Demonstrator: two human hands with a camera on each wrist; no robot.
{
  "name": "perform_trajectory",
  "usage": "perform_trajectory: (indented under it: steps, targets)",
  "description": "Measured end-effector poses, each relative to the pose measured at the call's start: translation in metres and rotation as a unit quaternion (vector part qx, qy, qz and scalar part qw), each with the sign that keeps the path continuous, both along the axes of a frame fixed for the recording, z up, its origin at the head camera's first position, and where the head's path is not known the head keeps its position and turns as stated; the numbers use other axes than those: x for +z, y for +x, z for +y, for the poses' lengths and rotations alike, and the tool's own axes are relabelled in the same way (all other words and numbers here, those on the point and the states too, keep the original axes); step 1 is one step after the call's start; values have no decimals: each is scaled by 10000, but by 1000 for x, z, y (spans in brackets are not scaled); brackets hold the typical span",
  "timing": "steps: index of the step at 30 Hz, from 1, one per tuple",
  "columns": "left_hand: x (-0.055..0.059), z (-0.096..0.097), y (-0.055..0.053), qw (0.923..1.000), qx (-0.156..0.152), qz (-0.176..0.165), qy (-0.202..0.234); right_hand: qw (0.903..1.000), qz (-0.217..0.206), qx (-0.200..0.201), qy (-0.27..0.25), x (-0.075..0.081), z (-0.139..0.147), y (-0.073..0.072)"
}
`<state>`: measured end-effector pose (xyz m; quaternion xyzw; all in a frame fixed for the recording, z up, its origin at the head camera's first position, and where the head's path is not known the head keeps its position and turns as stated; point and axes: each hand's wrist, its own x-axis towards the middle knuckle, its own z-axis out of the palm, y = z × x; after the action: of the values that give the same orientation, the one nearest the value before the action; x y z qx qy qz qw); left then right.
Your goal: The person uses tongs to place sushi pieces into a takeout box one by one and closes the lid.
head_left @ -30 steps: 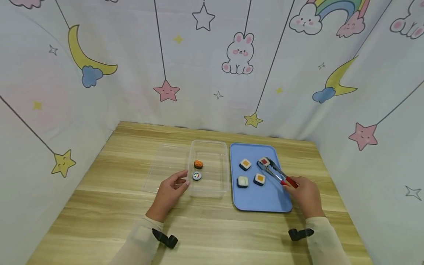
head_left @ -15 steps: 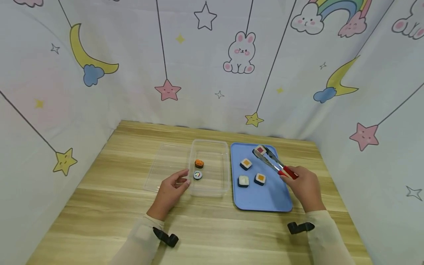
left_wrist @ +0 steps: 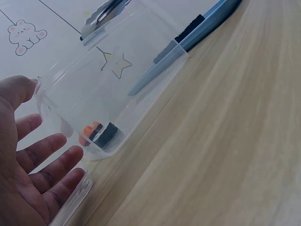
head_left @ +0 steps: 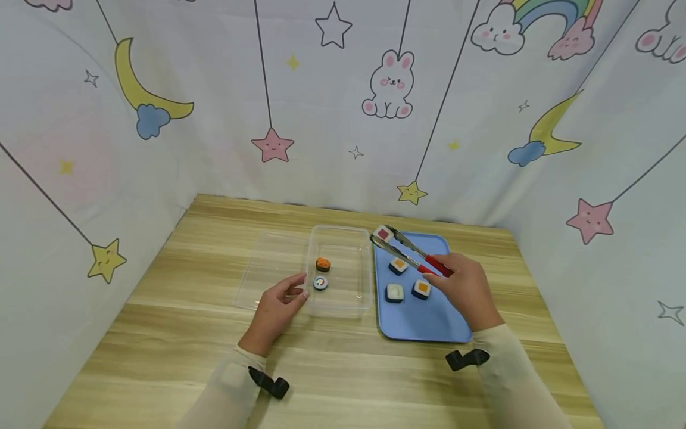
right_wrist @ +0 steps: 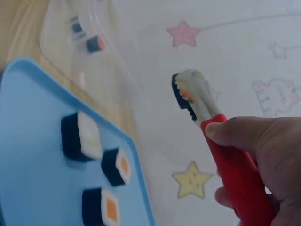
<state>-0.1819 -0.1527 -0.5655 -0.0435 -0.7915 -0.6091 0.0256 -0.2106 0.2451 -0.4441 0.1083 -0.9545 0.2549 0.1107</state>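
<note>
My right hand (head_left: pixel 465 287) grips red-handled tongs (head_left: pixel 412 257). Between their metal tips is a square sushi piece (head_left: pixel 383 233) with a dark red centre, raised near the gap between tray and container. On the blue tray (head_left: pixel 423 325) sit a white-topped sushi piece (head_left: pixel 395 292) and two orange-centred ones, one of them this front sushi piece (head_left: pixel 421 289). An orange-topped sushi piece (head_left: pixel 323 264) and a round sushi roll (head_left: pixel 320 282) lie in the clear plastic container (head_left: pixel 343 311). My left hand (left_wrist: pixel 44 165) rests at the container's left side, fingers spread and fairly straight.
A clear flat lid (head_left: pixel 262 262) lies left of the container, partly behind the left hand. The wood-grain table (head_left: pixel 343 369) is bounded by a printed cloth backdrop (head_left: pixel 321 173) at the back and sides.
My right hand has lifted the dark-red-centred sushi piece off the tray with the tongs and carried it left toward the container. The left hand stays at the container's side.
</note>
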Motion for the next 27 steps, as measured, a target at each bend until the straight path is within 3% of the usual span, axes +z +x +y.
perform_trajectory:
  steps: [10, 14, 23, 27]
  targets:
    - [2, 1, 0, 10000, -3, 19, 3, 9950, -389, 874, 291, -1, -40, -6]
    - [2, 1, 1, 10000, 4, 8, 27, 9916, -529, 983, 652, 1, -51, -7]
    - [2, 1, 2, 10000, -5, 25, 44, 9804, -405, 1316, 1409, 13, -70, -11]
    - [3, 1, 2, 10000, 6, 30, -9, 9774, -464, 1292, 1607, 16, -77, -14]
